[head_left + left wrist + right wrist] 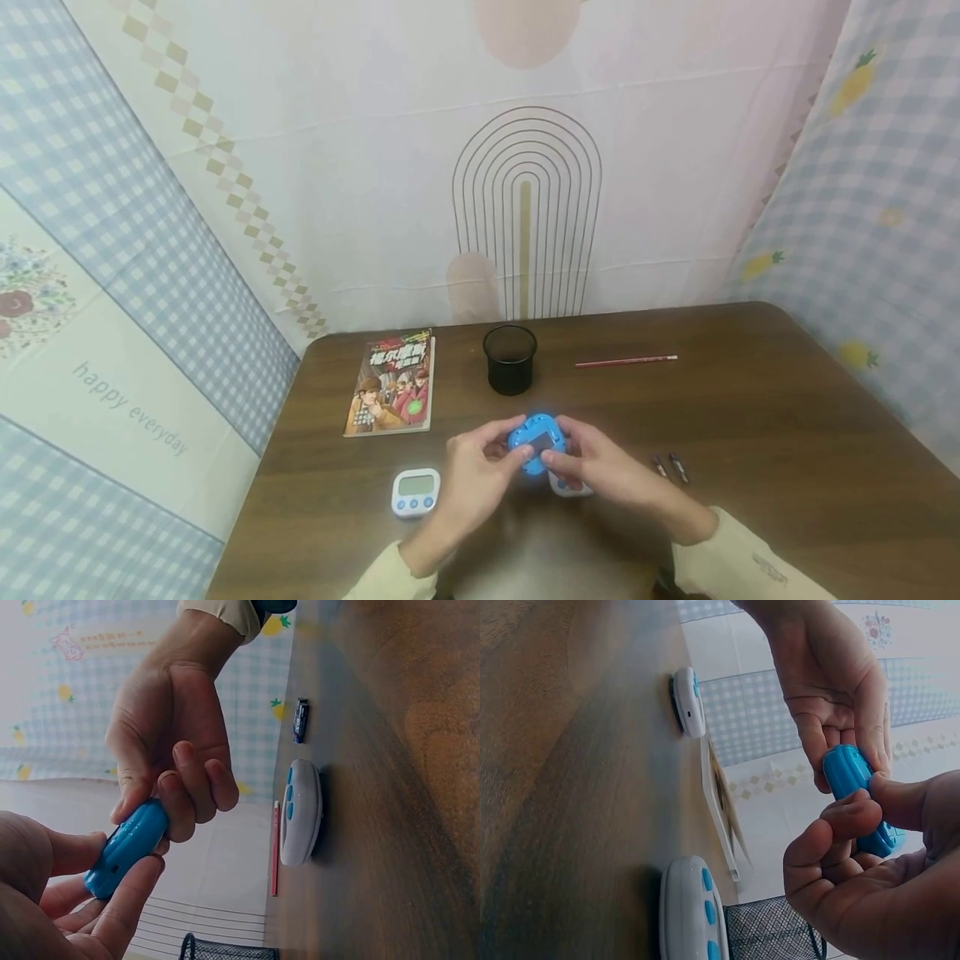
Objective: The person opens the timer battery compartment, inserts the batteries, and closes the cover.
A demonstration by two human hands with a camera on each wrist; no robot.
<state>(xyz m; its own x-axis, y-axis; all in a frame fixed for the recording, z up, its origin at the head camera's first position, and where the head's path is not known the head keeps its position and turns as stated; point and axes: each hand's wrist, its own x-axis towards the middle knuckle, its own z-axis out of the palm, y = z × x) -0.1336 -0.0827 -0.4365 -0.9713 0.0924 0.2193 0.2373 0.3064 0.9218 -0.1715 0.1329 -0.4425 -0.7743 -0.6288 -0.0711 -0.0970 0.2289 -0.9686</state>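
Observation:
Both hands hold a small blue rounded device point(550, 428) with a dark rectangular area on its face, raised over the table. My left hand point(478, 471) pinches its left side between thumb and fingers; my right hand point(603, 467) grips the opposite side, its thumb on the face. In the left wrist view the blue device point(126, 851) shows its thick rim, tilted between the two hands. Below the right hand lies a white timer point(567, 487) with blue buttons, partly covered by that hand. Another white timer point(416, 490) with a grey screen lies left of the left hand.
Two small dark batteries point(678, 468) lie right of the right hand. Farther back are a comic-style book point(397, 392), a black mesh pen cup point(512, 377) and a red pencil point(626, 361) on the brown table point(750, 400). Patterned cloth point(375, 167) hangs behind the table.

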